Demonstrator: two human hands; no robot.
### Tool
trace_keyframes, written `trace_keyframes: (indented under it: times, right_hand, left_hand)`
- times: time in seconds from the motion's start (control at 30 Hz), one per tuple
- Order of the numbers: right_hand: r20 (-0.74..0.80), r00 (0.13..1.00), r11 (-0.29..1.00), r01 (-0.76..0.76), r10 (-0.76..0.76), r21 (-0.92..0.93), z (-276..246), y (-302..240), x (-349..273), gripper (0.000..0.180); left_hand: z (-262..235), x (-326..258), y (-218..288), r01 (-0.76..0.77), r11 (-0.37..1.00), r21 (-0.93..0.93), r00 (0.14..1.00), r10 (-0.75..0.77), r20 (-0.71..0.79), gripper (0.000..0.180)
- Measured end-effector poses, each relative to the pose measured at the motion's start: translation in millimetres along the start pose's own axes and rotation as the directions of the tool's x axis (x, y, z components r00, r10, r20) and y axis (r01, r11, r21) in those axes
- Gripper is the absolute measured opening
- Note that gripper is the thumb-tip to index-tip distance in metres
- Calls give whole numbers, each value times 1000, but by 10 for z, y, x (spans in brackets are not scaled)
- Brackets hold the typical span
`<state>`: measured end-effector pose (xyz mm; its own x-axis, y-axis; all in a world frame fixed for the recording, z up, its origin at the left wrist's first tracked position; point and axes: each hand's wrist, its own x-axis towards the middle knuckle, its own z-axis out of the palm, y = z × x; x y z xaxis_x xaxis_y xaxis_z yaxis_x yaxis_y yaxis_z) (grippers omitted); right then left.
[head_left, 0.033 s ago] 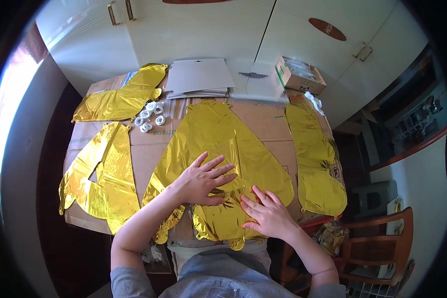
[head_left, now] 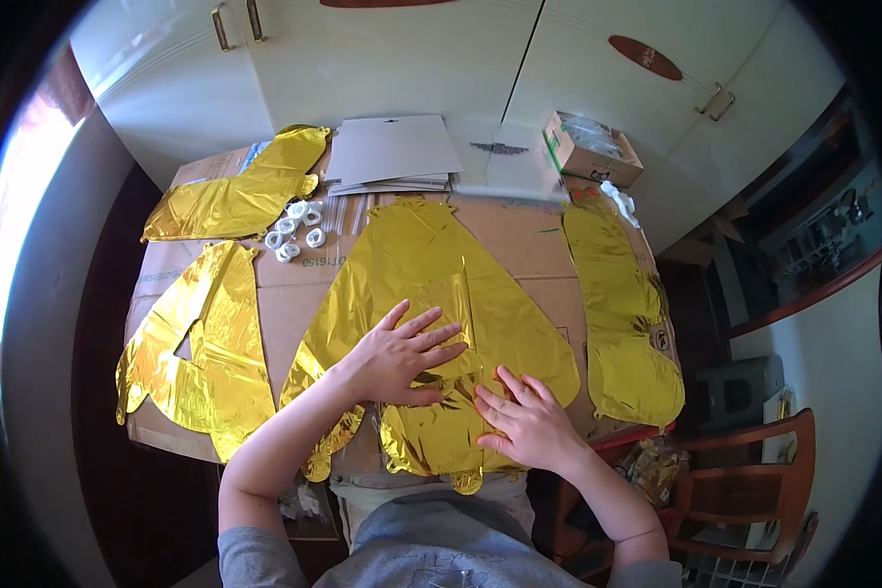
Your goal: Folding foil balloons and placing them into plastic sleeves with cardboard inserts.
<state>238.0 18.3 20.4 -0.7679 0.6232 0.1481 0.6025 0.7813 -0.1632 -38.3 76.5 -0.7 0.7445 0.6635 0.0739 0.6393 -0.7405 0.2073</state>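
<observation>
A large flat gold foil balloon [head_left: 510, 333] lies in front of me, wide toward my body and narrowing at the far end. My left hand [head_left: 397, 353] rests flat on its middle, fingers spread. To the right and nearer to me, my right hand [head_left: 527, 421] presses on the same foil, its fingers stretched out. Creases run through the foil between both hands. Parts of the near edge, with small rounded tabs, hang by my lap. Neither hand grips anything.
Cardboard [head_left: 539, 235] covers the table. Other flat gold foil balloons lie left [head_left: 227, 363], far left [head_left: 216, 206] and right [head_left: 622, 333]. White ribbon rolls [head_left: 286, 235], grey sheets [head_left: 397, 152] and a box of clear bags [head_left: 598, 147] stand farther back. A wooden chair [head_left: 804, 470] is at right.
</observation>
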Motion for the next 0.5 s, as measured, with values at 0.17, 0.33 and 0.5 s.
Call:
trace_keyframes:
  times: [0.17, 0.33, 0.5]
  right_hand:
    - [-190, 977, 995, -86, 95, 58, 231, -20, 37, 29]
    - [-205, 968, 988, -132, 146, 83, 285, 36, 27, 35]
    - [-82, 987, 990, -141, 141, 7, 149, 79, 108, 54]
  left_hand:
    - [-3, 11, 0, -4, 1000, 4, 1000, 4, -7, 73]
    - [3, 11, -3, -7, 1000, 1, 1000, 7, -16, 72]
    - [29, 3, -17, -11, 1000, -5, 1000, 11, -26, 72]
